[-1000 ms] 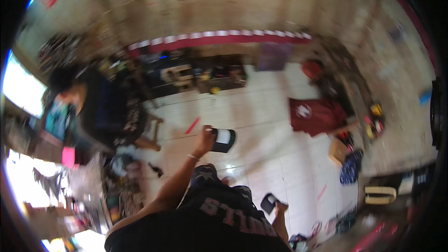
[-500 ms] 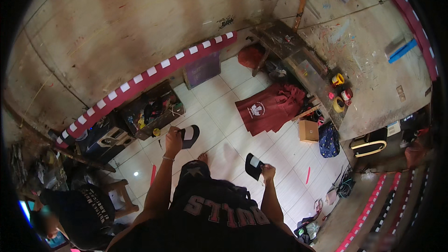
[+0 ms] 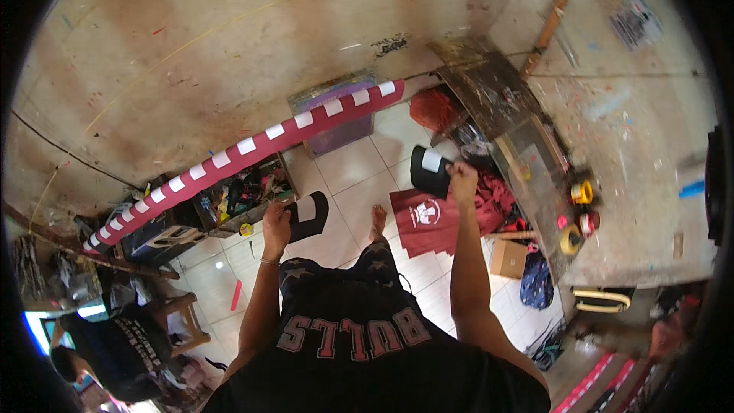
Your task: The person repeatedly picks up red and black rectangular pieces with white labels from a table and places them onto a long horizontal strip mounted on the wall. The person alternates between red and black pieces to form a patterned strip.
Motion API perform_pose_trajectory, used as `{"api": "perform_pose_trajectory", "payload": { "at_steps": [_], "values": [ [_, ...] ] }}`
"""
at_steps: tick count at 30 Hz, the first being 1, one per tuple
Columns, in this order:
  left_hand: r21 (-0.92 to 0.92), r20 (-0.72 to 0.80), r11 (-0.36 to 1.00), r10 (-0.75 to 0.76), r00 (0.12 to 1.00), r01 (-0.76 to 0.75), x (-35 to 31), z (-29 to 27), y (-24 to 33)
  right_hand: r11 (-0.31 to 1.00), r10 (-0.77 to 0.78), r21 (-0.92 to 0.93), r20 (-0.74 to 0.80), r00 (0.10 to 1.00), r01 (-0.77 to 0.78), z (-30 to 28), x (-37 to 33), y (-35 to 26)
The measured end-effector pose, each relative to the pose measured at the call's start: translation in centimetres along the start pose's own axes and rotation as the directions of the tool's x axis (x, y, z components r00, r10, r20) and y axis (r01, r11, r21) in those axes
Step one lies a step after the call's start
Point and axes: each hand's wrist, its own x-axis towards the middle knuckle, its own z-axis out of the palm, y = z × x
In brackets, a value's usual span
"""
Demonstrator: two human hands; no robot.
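Note:
My left hand (image 3: 277, 229) is closed on the edge of a flat black piece (image 3: 310, 228) with curved edges and a pale rectangle. It is held out in front of my body, above the tiled floor. Farther forward and to the right, my right hand (image 3: 462, 181) grips a similar black piece with a white patch (image 3: 430, 183) by its right side. In the picture this hand overlaps a pile of maroon cloth pieces (image 3: 428, 229) with a white print. Beyond my left hand, a long maroon band (image 3: 260, 143) with a row of white patches stretches along the wall.
A cluttered open cabinet (image 3: 245, 191) stands below the band. To the right is a worn wooden bench (image 3: 527, 154) with yellow and red containers. A cardboard box (image 3: 508, 258) and a dark blue bag (image 3: 537, 281) sit beside it. Another person (image 3: 115, 352) sits at the lower left.
My right hand has moved forward with its black piece, from the lower right to beside the maroon cloth pile. My left hand still holds its piece. The view has shifted.

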Motion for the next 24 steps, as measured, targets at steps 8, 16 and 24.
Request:
{"api": "perform_pose_trajectory", "payload": {
  "at_steps": [8,16,24],
  "values": [
    [0.002,-0.208,0.814,-0.568,0.796,0.581,3.2,7.0,1.1,0.919,-0.240,0.371,0.260,0.935,0.133,4.7,25.0,-4.7],
    [0.002,-0.333,0.800,-0.565,0.755,0.600,2.5,10.5,6.3,0.898,-0.044,0.384,0.563,0.825,-0.215,12.5,33.0,3.0],
    [-0.182,-0.319,0.754,-0.653,0.687,0.631,1.4,12.7,7.0,0.921,-0.015,0.311,0.633,0.774,-0.237,13.6,34.0,4.6]
  ]
}}
